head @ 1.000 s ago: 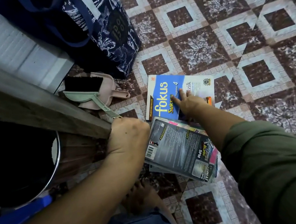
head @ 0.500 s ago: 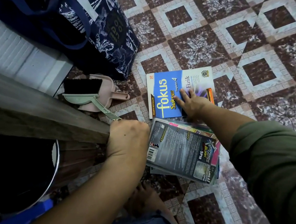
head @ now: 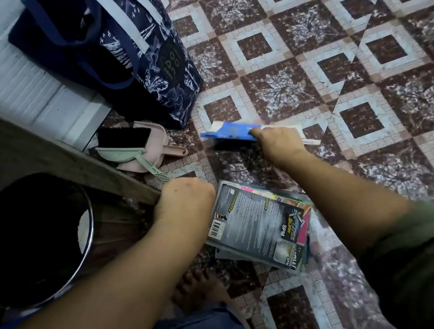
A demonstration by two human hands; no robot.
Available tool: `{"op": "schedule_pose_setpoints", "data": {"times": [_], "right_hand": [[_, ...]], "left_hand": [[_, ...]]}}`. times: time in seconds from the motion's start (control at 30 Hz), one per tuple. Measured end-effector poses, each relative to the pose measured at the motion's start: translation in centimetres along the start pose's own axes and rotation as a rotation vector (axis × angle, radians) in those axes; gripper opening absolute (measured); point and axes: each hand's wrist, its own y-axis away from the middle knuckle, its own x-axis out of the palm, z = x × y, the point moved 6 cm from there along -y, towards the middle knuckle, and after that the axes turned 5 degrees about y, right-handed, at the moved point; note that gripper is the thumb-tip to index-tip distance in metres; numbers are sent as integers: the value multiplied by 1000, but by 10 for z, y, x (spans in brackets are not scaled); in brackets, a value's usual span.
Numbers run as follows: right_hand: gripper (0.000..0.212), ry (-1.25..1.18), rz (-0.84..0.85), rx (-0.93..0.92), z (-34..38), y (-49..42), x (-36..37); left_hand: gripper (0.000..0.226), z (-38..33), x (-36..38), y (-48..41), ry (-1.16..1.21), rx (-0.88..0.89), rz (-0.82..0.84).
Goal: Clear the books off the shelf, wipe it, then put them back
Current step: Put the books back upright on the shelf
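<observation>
My right hand (head: 279, 142) grips the blue "fokus" book (head: 229, 133) by its near edge and holds it tilted up off the patterned floor, blurred by motion. A stack of books (head: 262, 224) lies on the floor just below that hand, a dark grey back cover on top. My left hand (head: 184, 199) is curled round the corner of the wooden shelf board (head: 52, 155) at the left. Its fingers are hidden under the board.
A green hand brush (head: 137, 155) and pink dustpan (head: 152, 139) lie by the shelf. A navy patterned tote bag (head: 124, 55) stands behind them against the white wall. A dark round bin (head: 27, 239) sits at the lower left. My bare foot (head: 199, 291) is below the stack.
The blue book lay flat on the floor under my right hand; now the hand has lifted it on edge and moved it up and away from the stack. My left hand stayed put.
</observation>
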Motion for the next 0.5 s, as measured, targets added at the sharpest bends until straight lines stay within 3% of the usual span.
{"op": "schedule_pose_setpoints", "data": {"times": [0.1, 0.17, 0.27, 0.37, 0.5], "right_hand": [[28, -29, -135, 63, 1, 42, -49], [28, -32, -203, 60, 4, 80, -83], [27, -40, -249, 19, 10, 139, -124], [25, -33, -309, -65, 20, 191, -164], [24, -36, -288, -201, 47, 233, -197]], "left_hand": [[33, 4, -23, 12, 209, -16, -203], [50, 12, -39, 25, 392, -25, -415], [72, 18, -66, 46, 366, 46, -702], [57, 13, -74, 69, 349, 102, -577], [29, 15, -68, 107, 297, 16, -311]]}}
